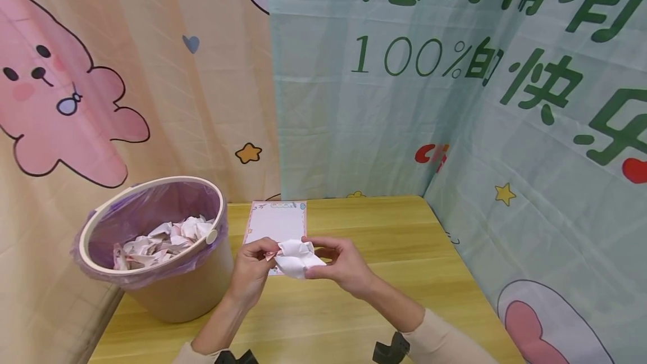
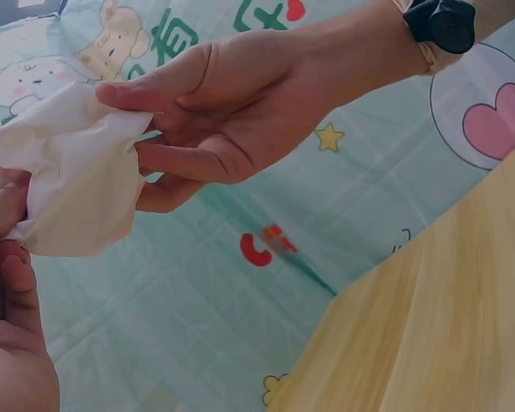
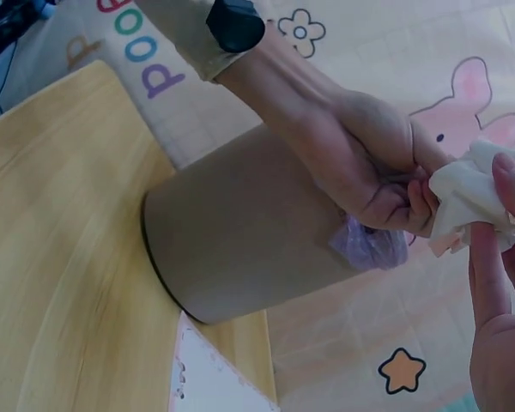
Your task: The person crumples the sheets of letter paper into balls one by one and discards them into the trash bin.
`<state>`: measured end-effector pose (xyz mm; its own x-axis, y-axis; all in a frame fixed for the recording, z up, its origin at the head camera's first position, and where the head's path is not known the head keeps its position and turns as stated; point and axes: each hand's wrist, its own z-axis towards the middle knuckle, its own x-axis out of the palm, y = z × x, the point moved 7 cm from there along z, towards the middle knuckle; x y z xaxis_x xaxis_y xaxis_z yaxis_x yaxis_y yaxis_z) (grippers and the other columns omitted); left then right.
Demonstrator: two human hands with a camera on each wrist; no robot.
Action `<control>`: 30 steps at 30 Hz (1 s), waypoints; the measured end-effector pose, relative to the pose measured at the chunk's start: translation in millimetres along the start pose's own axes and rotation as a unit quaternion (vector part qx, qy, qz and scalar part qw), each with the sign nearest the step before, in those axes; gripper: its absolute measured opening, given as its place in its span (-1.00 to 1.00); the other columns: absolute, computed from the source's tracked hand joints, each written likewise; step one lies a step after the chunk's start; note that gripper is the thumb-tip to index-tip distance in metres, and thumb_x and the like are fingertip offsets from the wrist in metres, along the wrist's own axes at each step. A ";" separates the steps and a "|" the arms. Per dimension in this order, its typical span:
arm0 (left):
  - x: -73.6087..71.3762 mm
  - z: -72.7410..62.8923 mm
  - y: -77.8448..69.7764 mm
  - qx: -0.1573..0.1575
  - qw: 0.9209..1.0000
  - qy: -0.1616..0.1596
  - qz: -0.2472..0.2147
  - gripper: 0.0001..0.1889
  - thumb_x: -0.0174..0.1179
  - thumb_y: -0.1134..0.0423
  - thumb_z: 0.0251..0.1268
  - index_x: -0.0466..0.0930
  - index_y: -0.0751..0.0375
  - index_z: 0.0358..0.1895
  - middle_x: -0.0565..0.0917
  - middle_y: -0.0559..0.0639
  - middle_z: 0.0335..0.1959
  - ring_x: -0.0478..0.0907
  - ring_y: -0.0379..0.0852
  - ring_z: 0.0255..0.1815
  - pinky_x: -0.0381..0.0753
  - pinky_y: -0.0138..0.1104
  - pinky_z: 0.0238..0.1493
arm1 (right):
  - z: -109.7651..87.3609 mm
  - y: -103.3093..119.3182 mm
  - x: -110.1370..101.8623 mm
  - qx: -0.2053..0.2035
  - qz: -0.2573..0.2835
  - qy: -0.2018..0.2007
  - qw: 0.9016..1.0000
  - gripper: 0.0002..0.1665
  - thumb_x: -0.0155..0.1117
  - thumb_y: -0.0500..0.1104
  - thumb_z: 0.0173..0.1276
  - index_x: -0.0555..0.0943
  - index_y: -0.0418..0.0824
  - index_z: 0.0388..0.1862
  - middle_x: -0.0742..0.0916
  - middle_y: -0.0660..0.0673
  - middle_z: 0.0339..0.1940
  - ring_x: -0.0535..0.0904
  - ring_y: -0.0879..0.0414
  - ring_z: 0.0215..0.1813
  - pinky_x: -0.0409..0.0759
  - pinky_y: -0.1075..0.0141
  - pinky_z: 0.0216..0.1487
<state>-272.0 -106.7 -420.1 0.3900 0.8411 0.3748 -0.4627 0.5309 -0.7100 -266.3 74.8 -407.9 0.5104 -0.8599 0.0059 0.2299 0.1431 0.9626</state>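
Note:
A crumpled sheet of white paper [image 1: 295, 260] is held up over the table between both hands. My left hand [image 1: 247, 271] pinches its left end, where a bit of pink print shows. The right hand [image 1: 349, 268] holds the other side between thumb and fingers, also seen around the paper [image 2: 81, 172] in the left wrist view. Beneath and behind the hands lies a flat sheet of paper [image 1: 278, 221] with a pink patterned border, partly covered by them. In the right wrist view the crumpled paper [image 3: 472, 193] looks loosely folded, with uneven edges.
To the left on the wooden table [image 1: 394, 296] stands a beige bin [image 1: 187, 296] lined with a purple plastic bag [image 1: 133, 206]. Several crumpled papers [image 1: 162, 243] lie inside it. Printed curtains [image 1: 343, 128] hang behind the table and along its right side.

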 end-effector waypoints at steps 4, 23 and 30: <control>-1.8 -1.3 -0.6 -0.011 0.999 -0.022 0.030 -0.56 0.10 0.82 0.12 0.78 0.19 -0.31 0.69 -0.10 -0.32 0.53 -0.25 -0.26 0.54 -0.52 -0.29 | 0.2 2.3 2.8 -0.043 -0.010 -0.029 0.999 -0.40 0.60 -0.36 0.20 0.63 -0.49 0.21 0.75 -0.26 0.09 0.72 -0.02 -0.01 0.75 0.06 -0.09; 4.1 -9.8 2.0 -0.054 0.969 -0.130 0.204 -0.75 0.27 0.81 0.06 0.72 0.42 -0.42 0.74 0.09 -0.36 0.62 -0.19 -0.40 0.63 -0.48 -0.39 | -1.5 -21.2 0.5 0.039 -0.005 -0.169 0.985 -0.86 0.46 -0.51 0.19 0.65 -0.47 -0.32 0.68 -0.25 -0.21 0.63 0.03 -0.27 0.73 0.28 -0.27; 2.3 -6.3 -8.8 -0.022 0.994 -0.010 0.108 -0.70 0.31 0.73 0.16 0.67 0.58 -0.02 0.75 0.04 -0.10 0.64 -0.19 -0.21 0.68 -0.45 -0.19 | 6.0 -25.7 -2.4 0.066 0.099 -0.105 0.987 -0.82 0.33 -0.53 0.25 0.61 -0.29 -0.33 0.59 -0.21 -0.15 0.66 0.01 -0.21 0.72 0.28 -0.21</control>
<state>-262.0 -110.1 -416.7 0.2680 0.9375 0.2220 -0.4993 0.3323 -0.8002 -278.5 70.3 -431.0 0.3474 -0.9065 0.2398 0.0252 0.2647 0.9640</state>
